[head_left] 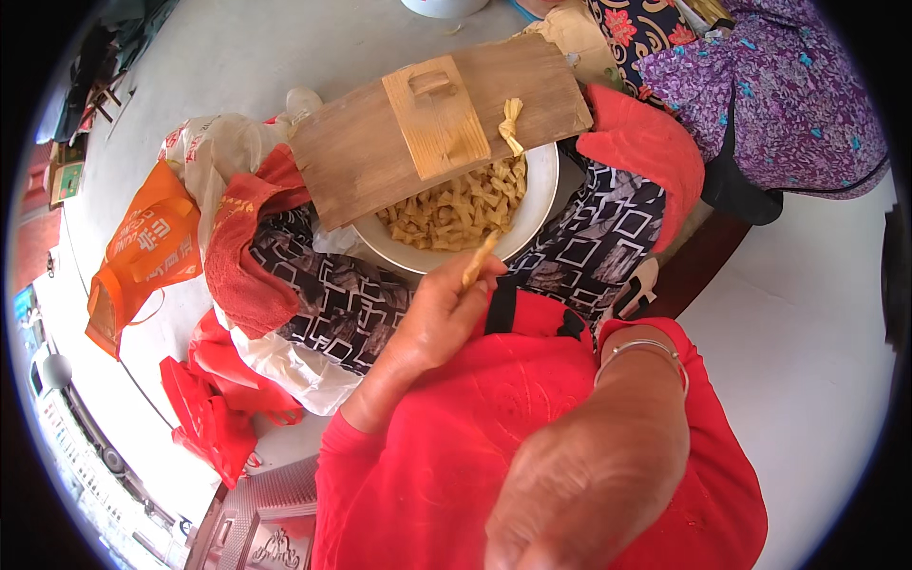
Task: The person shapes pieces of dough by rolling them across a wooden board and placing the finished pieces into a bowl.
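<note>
My left hand [445, 309] is closed round a tan, folded strip [481, 260], held upright near the rim of a white basin [544, 195]. Many short, tan, knotted pieces [446, 214] fill the basin. A wooden board [351, 152] lies across the basin's far side, carrying a smaller, paler wooden block [432, 128] with a raised part on top. On the board's right end rests one yellowish knotted strip [511, 126]. My right hand [589, 475], wearing a bracelet [646, 347], is raised close to the camera at the lower edge; its fingers are blurred and partly cut off.
Red cloths [256, 275] drape over both my knees beside the basin. Orange [147, 252] and red bags [214, 399] are at the left. At the upper right is a person in purple patterned clothing [788, 104]. A brown patterned panel [261, 522] stands at lower left.
</note>
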{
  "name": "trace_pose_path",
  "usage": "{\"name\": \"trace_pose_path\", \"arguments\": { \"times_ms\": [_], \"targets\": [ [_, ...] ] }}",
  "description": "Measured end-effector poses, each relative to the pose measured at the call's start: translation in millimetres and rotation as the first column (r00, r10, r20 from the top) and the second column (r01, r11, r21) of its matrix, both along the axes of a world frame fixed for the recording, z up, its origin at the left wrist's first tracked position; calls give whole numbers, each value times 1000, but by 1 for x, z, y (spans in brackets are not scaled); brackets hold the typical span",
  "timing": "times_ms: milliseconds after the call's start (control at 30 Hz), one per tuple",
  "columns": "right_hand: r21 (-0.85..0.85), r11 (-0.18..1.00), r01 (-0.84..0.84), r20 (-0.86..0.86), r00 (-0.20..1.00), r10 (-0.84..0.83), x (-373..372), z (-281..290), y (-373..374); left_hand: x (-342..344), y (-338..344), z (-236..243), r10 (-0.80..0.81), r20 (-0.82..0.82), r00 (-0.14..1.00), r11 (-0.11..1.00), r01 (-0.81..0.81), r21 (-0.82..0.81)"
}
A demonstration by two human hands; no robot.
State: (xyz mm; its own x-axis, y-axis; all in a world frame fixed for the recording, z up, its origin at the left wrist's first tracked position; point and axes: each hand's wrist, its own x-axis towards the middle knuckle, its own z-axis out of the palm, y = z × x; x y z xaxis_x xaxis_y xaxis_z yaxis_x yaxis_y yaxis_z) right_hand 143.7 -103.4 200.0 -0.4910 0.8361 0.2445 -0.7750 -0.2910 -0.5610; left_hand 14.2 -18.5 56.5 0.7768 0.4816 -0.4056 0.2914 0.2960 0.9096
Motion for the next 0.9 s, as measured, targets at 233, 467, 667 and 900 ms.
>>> {"name": "trace_pose_path", "arguments": {
  "times_ms": [233, 467, 667, 900],
  "targets": [
    [-108, 888, -448, 322, 829, 457, 48, 34, 54, 1, -13, -6, 21, 65, 998, 999, -23, 28],
    [719, 655, 231, 290, 758, -585, 32, -23, 17, -5, -4, -11, -136, -36, 990, 990, 137, 35],
    [799, 600, 38, 602, -55, -797, 41, -67, 37, 12, -12, 34, 96, 117, 988, 982, -114, 153],
    [493, 869, 52, 818, -367, -442, 35, -175, 8, 5, -8, -25, -200, -227, 953, 898, 271, 347]
  ]
}}
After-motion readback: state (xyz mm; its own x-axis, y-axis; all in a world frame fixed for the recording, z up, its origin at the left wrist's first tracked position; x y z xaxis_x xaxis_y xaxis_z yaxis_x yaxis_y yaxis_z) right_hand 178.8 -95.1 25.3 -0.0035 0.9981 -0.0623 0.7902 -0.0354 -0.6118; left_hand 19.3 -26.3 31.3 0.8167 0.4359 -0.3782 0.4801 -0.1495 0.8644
